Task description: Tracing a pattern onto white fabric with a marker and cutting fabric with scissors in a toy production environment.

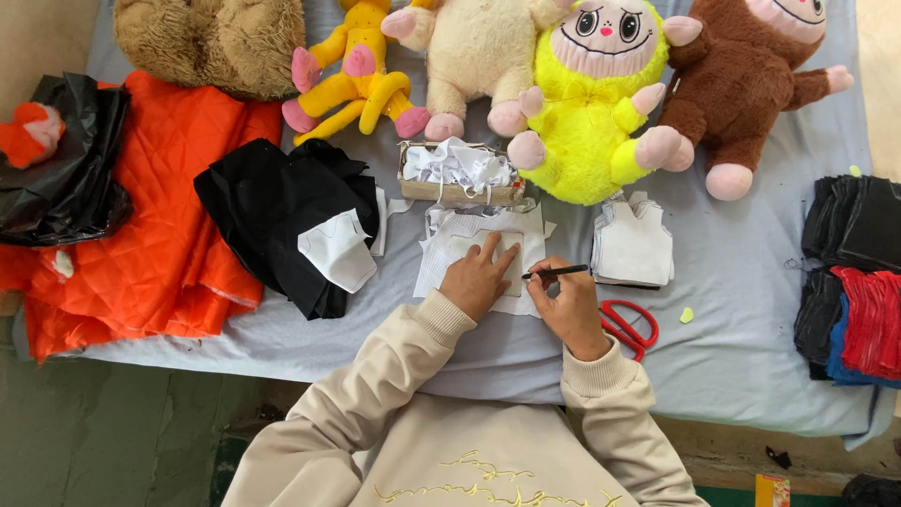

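Observation:
My left hand (476, 278) lies flat on a pale template piece (469, 244), pressing it onto a sheet of white fabric (437, 268) spread on the grey-blue table cover. My right hand (570, 308) grips a black pen (557, 272), its tip pointing left at the template's right edge. A stack of cut white pieces (633, 243) sits just right of my hands. Red-handled scissors (631, 328) lie by my right wrist.
A small cardboard box of white scraps (458, 174) stands behind the fabric. Plush toys line the back: yellow (589, 122), brown (741, 84), cream (474, 56). Black cloth (272, 207) and orange quilted fabric (150, 216) lie left; dark and red fabric stacks (859, 282) lie right.

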